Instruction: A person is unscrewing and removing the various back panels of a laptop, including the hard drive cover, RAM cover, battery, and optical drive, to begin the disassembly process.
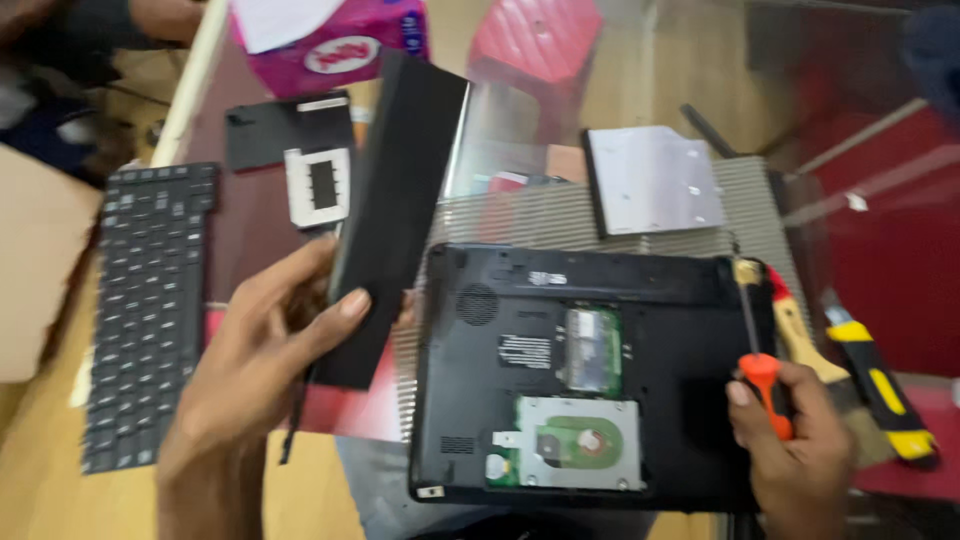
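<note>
Laptop [600,370] teardown approx. halfway, face-down on tabletop [40,500].
Left hand [260,360] grip holds long black battery [395,215], lifted clear; right hand [795,440] grip clasps orange screwdriver [757,345]. Keyboard [150,310], disc drive [655,180] already out; memory, hard drive still in.

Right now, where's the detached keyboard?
Head view, far left: the black keyboard lies flat on the wooden table, just left of the left hand holding the long black battery.

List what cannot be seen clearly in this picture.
- Laptop, head view: near edge cut off by the frame.
- Screwdriver: handle partly hidden in the right hand.
- Long black battery: lower end covered by the left hand.
- Keyboard: keys blurred.
</note>
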